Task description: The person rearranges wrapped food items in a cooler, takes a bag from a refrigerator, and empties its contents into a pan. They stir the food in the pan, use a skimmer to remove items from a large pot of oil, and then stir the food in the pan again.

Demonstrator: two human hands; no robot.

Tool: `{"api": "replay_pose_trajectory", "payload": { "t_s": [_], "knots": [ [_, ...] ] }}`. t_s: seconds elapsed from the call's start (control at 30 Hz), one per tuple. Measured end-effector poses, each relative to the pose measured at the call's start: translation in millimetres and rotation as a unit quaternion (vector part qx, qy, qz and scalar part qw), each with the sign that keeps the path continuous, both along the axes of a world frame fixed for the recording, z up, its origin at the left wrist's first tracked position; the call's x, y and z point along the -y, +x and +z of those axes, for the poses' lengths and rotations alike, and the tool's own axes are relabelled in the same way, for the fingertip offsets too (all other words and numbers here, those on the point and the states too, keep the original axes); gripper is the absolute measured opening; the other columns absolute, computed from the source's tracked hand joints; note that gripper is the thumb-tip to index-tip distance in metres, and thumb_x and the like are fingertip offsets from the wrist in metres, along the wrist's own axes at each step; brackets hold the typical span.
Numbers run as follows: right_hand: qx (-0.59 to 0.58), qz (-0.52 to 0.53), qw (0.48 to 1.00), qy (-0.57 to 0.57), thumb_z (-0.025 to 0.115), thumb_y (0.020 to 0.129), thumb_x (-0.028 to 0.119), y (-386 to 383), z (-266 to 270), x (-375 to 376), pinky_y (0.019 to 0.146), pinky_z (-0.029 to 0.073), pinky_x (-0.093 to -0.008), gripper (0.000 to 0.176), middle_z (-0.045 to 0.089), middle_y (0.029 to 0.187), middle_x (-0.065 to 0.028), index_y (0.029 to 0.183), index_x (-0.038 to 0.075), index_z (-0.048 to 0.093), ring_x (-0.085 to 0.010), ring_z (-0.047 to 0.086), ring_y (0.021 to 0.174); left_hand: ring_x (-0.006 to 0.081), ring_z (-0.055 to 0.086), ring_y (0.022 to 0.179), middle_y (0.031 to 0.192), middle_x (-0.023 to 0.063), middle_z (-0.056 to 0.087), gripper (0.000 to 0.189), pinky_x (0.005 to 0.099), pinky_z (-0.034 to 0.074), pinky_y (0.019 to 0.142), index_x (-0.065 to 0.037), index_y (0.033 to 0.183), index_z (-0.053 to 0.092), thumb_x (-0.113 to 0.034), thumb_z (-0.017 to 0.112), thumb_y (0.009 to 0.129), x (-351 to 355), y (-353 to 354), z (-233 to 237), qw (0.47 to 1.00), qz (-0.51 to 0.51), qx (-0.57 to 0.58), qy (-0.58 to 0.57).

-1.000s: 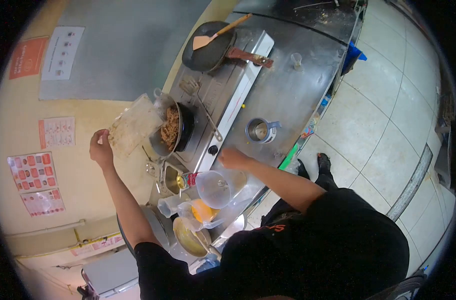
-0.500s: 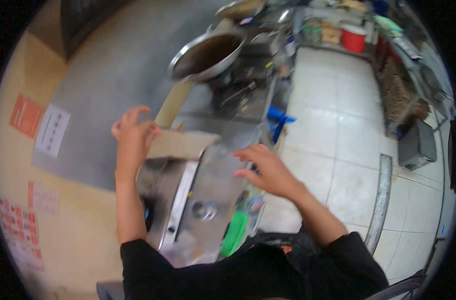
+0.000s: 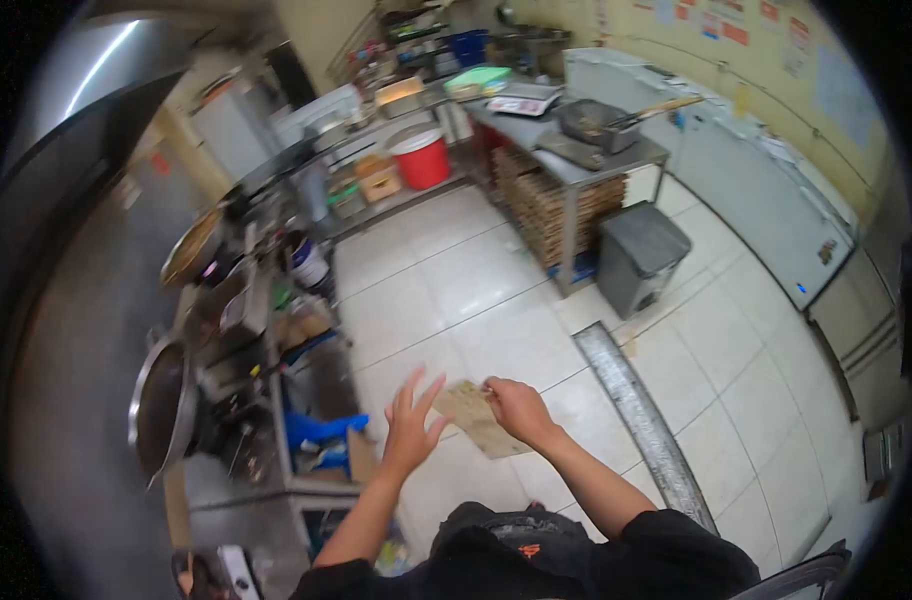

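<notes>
In front of my body, above the tiled floor, my right hand (image 3: 522, 412) pinches the upper right part of a flat, tan sheet (image 3: 481, 425), perhaps cardboard or paper. The sheet hangs tilted, with darker marks near its top edge. My left hand (image 3: 412, 430) is at the sheet's left side, fingers spread and slightly blurred. Whether its thumb touches the sheet I cannot tell.
Along the left runs a stove counter with a large wok (image 3: 163, 408). A blue item (image 3: 326, 430) juts from a lower shelf. Ahead are a red bucket (image 3: 419, 160), a steel table (image 3: 626, 158) and a grey bin (image 3: 643, 255). A white freezer (image 3: 746, 180) lines the right.
The view has swung right, from the counter to the floor. The tan sheet is now in my right hand, which was open before. My left hand has come closer to my right.
</notes>
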State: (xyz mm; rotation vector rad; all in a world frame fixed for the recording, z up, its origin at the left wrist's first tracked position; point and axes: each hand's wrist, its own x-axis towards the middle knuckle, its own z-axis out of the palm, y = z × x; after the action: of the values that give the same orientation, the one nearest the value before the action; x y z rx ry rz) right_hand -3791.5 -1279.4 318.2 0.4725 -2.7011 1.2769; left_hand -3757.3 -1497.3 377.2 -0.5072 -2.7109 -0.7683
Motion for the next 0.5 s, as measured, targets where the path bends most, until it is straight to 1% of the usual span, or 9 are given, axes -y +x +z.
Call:
{"api": "replay_pose_trajectory", "payload": {
  "t_s": [0.07, 0.13, 0.17, 0.2, 0.23, 0.27, 0.37, 0.43, 0.5],
  "knots": [
    [0.029, -0.050, 0.998, 0.029, 0.060, 0.088, 0.009, -37.6, -23.8, -65.9, 0.076, 0.053, -0.0475, 0.018, 0.070, 0.093, -0.0214, 0.103, 0.004, 0.066, -0.0397, 0.067, 0.087, 0.0383, 0.049, 0.131, 0.139, 0.0203, 0.054, 0.057, 0.0456, 0.039, 0.108, -0.012, 0.140, 0.055, -0.023, 0.074, 0.088, -6.4, -32.6, -68.5, 0.979, -0.105, 0.152, 0.090],
    [0.037, -0.101, 0.993, 0.039, 0.060, 0.088, 0.009, -77.7, -40.7, -130.8, 0.076, 0.053, -0.0457, 0.017, 0.070, 0.092, -0.0210, 0.102, 0.004, 0.067, -0.0390, 0.067, 0.087, 0.0389, 0.052, 0.127, 0.137, 0.0237, 0.055, 0.061, 0.0434, 0.042, 0.107, -0.008, 0.143, 0.052, -0.029, 0.073, 0.090, -3.0, -48.6, -160.1, 0.938, -0.162, 0.302, 0.054],
    [0.042, -0.126, 0.990, 0.043, 0.060, 0.088, 0.009, -97.4, -49.8, -160.9, 0.077, 0.053, -0.0449, 0.016, 0.070, 0.092, -0.0208, 0.101, 0.004, 0.067, -0.0386, 0.068, 0.086, 0.0378, 0.049, 0.132, 0.140, 0.0234, 0.054, 0.073, 0.0442, 0.038, 0.112, -0.004, 0.144, 0.050, -0.043, 0.074, 0.088, -6.1, -50.1, -190.5, 0.914, -0.151, 0.372, 0.053],
    [0.045, -0.159, 0.985, 0.057, 0.061, 0.088, 0.009, -118.5, -60.5, -189.1, 0.076, 0.054, -0.0436, 0.016, 0.071, 0.091, -0.0191, 0.102, 0.004, 0.067, -0.0365, 0.069, 0.085, 0.0372, 0.045, 0.138, 0.143, 0.0275, 0.050, 0.093, 0.0435, 0.034, 0.116, 0.001, 0.148, 0.042, -0.057, 0.074, 0.083, -0.4, -52.1, -228.5, 0.889, -0.155, 0.430, 0.012],
    [0.056, -0.181, 0.981, 0.046, 0.062, 0.088, 0.009, -135.8, -63.9, -215.2, 0.077, 0.054, -0.0434, 0.015, 0.071, 0.091, -0.0182, 0.101, 0.004, 0.067, -0.0360, 0.069, 0.084, 0.0396, 0.038, 0.142, 0.149, 0.0317, 0.041, 0.103, 0.0445, 0.031, 0.118, 0.006, 0.150, 0.035, -0.062, 0.072, 0.082, 15.5, -50.1, -293.5, 0.871, -0.165, 0.461, -0.052],
    [0.044, -0.205, 0.976, 0.053, 0.062, 0.087, 0.008, -154.9, -69.4, -241.7, 0.076, 0.055, -0.0425, 0.015, 0.071, 0.091, -0.0180, 0.101, 0.003, 0.067, -0.0351, 0.069, 0.084, 0.0420, 0.035, 0.143, 0.151, 0.0332, 0.036, 0.100, 0.0463, 0.031, 0.117, 0.006, 0.152, 0.031, -0.060, 0.068, 0.087, 6.9, -57.1, -325.9, 0.836, -0.077, 0.530, -0.120],
    [0.061, -0.265, 0.961, 0.041, 0.062, 0.087, 0.006, -217.8, -76.6, -311.5, 0.076, 0.056, -0.0400, 0.015, 0.071, 0.090, -0.0177, 0.101, 0.002, 0.066, -0.0331, 0.070, 0.083, 0.0451, 0.031, 0.144, 0.152, 0.0335, 0.034, 0.092, 0.0477, 0.028, 0.118, 0.008, 0.148, 0.036, -0.059, 0.063, 0.091, -32.7, -162.6, -326.6, 0.804, -0.034, 0.581, 0.119],
    [0.081, -0.301, 0.949, 0.041, 0.061, 0.086, 0.004, -258.0, -62.7, -346.3, 0.075, 0.056, -0.0386, 0.015, 0.071, 0.089, -0.0179, 0.101, 0.001, 0.066, -0.0319, 0.070, 0.083, 0.0457, 0.028, 0.144, 0.148, 0.0301, 0.042, 0.071, 0.0449, 0.026, 0.118, 0.002, 0.138, 0.053, -0.053, 0.060, 0.094, -54.1, -241.6, -353.2, 0.845, -0.084, 0.520, 0.089],
    [0.089, -0.330, 0.937, 0.069, 0.060, 0.087, 0.003, -292.2, -40.1, -384.5, 0.075, 0.056, -0.0374, 0.015, 0.071, 0.088, -0.0181, 0.100, 0.000, 0.065, -0.0309, 0.071, 0.083, 0.0421, 0.044, 0.135, 0.132, 0.0293, 0.058, 0.067, 0.0440, 0.035, 0.113, 0.002, 0.130, 0.060, -0.053, 0.062, 0.093, -81.5, -338.5, -391.0, 0.793, -0.147, 0.587, 0.065]
  ]
}}
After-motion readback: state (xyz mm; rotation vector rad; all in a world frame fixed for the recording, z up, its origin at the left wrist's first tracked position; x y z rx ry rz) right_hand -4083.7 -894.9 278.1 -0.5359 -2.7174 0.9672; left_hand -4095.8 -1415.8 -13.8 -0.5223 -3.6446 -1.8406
